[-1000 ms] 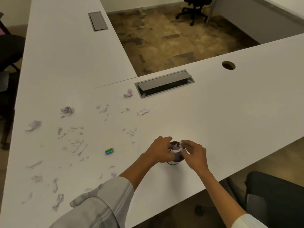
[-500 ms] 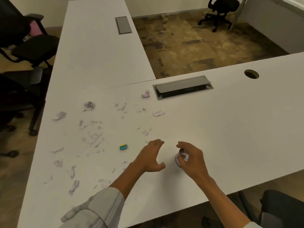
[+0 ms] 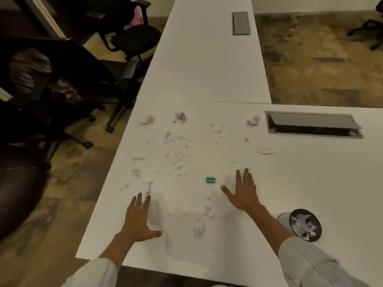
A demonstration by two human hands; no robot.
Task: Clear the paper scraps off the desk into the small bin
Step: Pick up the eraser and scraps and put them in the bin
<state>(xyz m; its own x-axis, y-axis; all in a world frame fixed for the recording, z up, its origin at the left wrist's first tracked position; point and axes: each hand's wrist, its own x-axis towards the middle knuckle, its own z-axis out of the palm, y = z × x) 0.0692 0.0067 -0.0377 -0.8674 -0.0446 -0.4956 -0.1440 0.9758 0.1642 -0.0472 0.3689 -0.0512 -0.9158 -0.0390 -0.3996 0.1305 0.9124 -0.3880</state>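
Several torn paper scraps [image 3: 178,156] and crumpled balls, such as one crumpled ball [image 3: 180,116], lie scattered over the white desk [image 3: 310,183]. More scraps [image 3: 208,211] lie between my hands. My left hand [image 3: 137,219] rests flat near the desk's left edge, fingers spread, holding nothing. My right hand [image 3: 243,191] is spread flat beside a few small scraps, empty too. The small dark bin [image 3: 301,224] stands at the lower right by my right forearm, with paper pieces inside.
A small blue-and-yellow eraser [image 3: 211,180] lies just left of my right hand. A grey cable hatch [image 3: 313,124] is set in the desk at the right. Black office chairs [image 3: 68,79] stand close to the desk's left edge.
Both hands have left the bin and moved left, spreading flat over the scraps. The view has swung left, so the bin now sits at the lower right.
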